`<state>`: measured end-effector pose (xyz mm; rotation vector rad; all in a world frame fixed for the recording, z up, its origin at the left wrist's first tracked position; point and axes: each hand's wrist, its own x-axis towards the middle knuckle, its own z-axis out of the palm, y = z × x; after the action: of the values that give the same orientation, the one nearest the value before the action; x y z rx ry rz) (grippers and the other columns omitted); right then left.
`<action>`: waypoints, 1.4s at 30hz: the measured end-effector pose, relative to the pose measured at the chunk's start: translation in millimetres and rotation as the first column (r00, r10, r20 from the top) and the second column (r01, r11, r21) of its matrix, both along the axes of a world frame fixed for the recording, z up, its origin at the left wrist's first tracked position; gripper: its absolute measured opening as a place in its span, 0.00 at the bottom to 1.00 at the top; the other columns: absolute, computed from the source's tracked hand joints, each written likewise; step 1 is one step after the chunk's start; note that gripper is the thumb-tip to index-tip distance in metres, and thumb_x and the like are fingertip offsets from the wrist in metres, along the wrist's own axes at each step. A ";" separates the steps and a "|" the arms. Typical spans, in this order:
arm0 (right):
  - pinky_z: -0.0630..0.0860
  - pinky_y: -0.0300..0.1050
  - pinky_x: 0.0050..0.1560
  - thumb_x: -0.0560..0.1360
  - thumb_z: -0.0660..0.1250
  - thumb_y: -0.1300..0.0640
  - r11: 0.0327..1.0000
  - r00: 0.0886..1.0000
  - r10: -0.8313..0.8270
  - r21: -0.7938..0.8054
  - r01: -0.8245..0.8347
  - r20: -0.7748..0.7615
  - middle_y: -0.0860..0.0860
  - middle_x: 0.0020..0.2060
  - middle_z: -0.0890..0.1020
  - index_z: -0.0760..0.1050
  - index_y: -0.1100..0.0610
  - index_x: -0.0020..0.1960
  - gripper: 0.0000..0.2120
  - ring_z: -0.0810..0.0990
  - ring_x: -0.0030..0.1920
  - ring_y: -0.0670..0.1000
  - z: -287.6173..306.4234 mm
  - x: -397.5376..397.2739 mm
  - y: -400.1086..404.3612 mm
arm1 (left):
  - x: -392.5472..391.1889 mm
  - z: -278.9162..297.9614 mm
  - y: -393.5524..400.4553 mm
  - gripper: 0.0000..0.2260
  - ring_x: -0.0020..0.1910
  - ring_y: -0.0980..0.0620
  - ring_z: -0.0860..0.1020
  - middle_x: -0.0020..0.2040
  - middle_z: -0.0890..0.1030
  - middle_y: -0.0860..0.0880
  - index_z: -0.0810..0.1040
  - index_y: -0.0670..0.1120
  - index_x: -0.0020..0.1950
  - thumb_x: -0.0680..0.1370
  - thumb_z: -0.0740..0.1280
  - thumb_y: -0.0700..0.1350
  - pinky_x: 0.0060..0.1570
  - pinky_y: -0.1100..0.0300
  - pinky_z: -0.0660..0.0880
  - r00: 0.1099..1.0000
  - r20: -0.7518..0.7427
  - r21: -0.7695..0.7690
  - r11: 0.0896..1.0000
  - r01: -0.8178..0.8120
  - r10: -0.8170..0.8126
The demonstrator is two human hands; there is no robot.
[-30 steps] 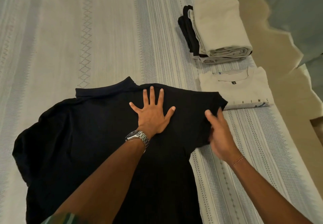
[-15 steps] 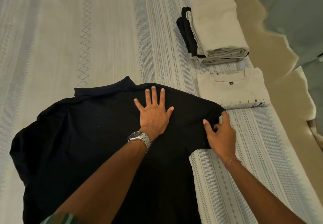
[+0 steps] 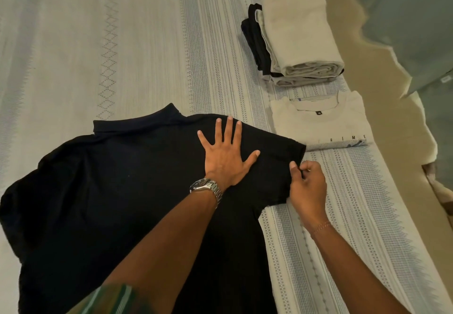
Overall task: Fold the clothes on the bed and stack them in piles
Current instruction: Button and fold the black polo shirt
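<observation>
Sleeve pinch, right side: your right hand (image 3: 307,186) has the sleeve hem of the black shirt (image 3: 117,186); fold line sits under your left palm.

Left hand (image 3: 226,155) is flat, fingers spread, pressing the shirt's shoulder just inside the sleeve, holding nothing. Right thumb and fingers are curled closed on the sleeve's outer edge, right at the fingertips. Rest of the shirt spreads away to the left of both hands, collar beyond your left fingertips, long axis running from collar back toward you, flat on the bed (image 3: 147,43). Likely next: carry the sleeve leftward over the left hand's line; right hand is the nearer one for that. Folded white shirt (image 3: 321,122) lies just beyond your right fingertips, nearly touching the sleeve; the pile (image 3: 294,43) sits farther out past it.
</observation>
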<state>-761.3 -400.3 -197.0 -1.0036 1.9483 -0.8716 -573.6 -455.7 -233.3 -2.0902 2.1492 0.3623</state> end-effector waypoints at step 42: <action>0.47 0.36 0.76 0.84 0.56 0.43 0.593 0.557 0.735 -0.032 -0.805 -0.388 0.47 0.81 0.57 0.54 0.51 0.82 0.30 0.50 0.81 0.44 29.0 181.4 77.4 | 162.6 78.1 83.5 0.11 0.54 0.46 0.85 0.54 0.86 0.44 0.79 0.45 0.63 0.84 0.64 0.48 0.59 0.44 0.80 -0.372 -0.666 0.737 0.493 -0.461 0.647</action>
<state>-579.8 -322.8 -168.0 -2.0484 1.3858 -0.3786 -411.0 -372.2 -155.2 -2.9787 0.3749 2.7472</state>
